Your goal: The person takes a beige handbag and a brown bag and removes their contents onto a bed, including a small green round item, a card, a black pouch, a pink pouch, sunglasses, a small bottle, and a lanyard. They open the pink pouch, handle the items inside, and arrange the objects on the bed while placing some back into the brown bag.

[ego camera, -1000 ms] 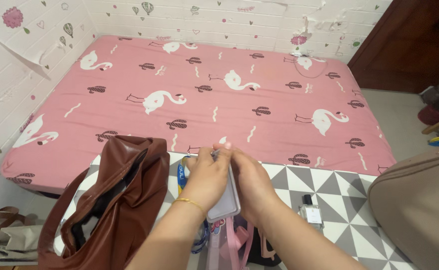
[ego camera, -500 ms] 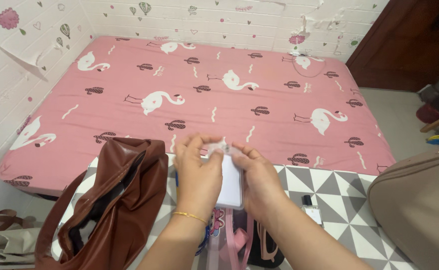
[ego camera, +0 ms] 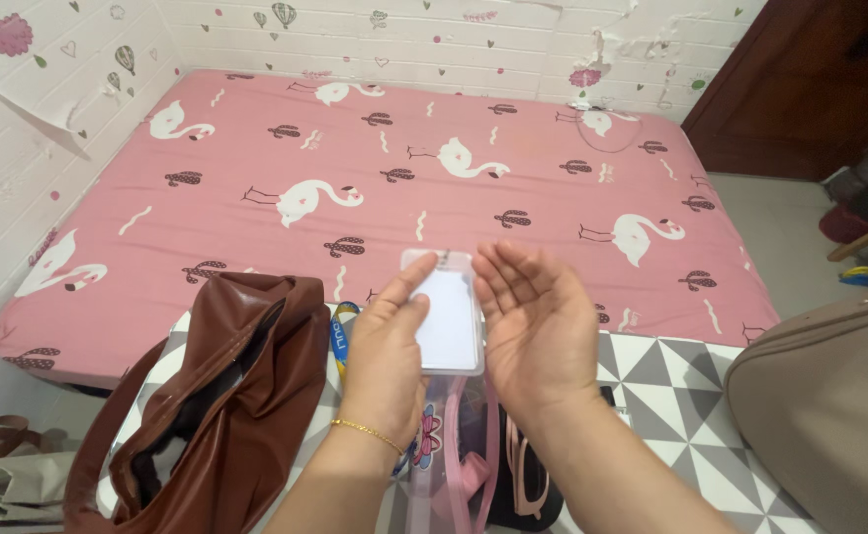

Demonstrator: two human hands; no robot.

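Observation:
My left hand [ego camera: 387,348] grips a clear plastic card holder [ego camera: 447,318] with a white card inside, its face turned toward me. A blue lanyard [ego camera: 340,332] hangs from behind that hand. My right hand [ego camera: 538,326] is spread flat with fingers extended, palm facing the holder's right edge and close against it. Both hands hover over the near edge of the table, above a pink see-through bag [ego camera: 459,465]. A thin gold bracelet circles my left wrist.
An open brown leather bag [ego camera: 221,396] slumps on the left of the triangle-patterned table [ego camera: 666,391]. A beige bag [ego camera: 829,405] sits at the right. Beyond lies a bed with a pink flamingo sheet [ego camera: 424,168], and a dark wooden door [ego camera: 810,79] stands at the far right.
Both hands rose. The card holder turned from edge-on to face me, held by the left hand. The right hand let go and opened flat, hiding the small bottle on the table.

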